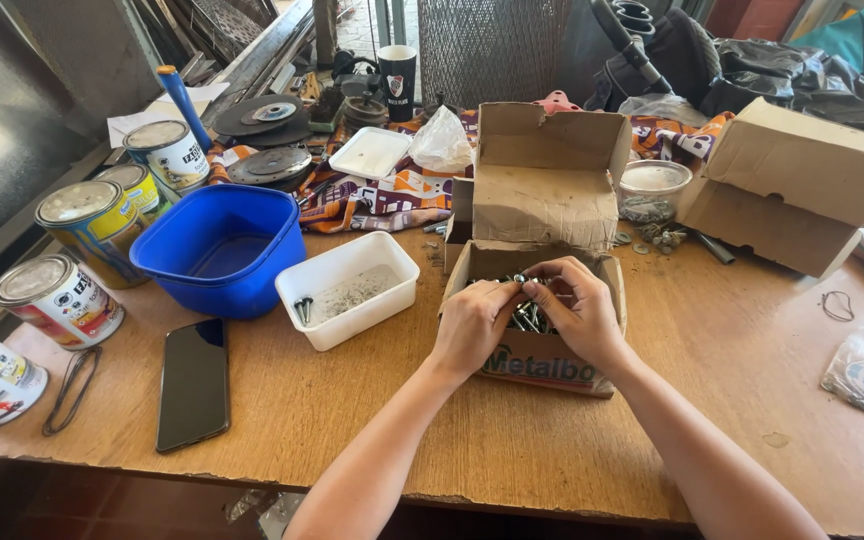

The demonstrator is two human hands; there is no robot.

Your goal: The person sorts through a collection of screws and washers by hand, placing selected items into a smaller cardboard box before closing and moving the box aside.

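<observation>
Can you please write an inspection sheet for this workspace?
Surface: worn wooden table, edge chipped.
Job's things: open cardboard box of screws; white tray holding a few screws.
Clutter: blue tub, paint cans, black phone, second cardboard box, grinding discs, mug.
Fingers: left hand and right hand pinch a screw together over the box.
Cables: rubber band by the phone.
Surroundings: patterned cloth, wire mesh.
</observation>
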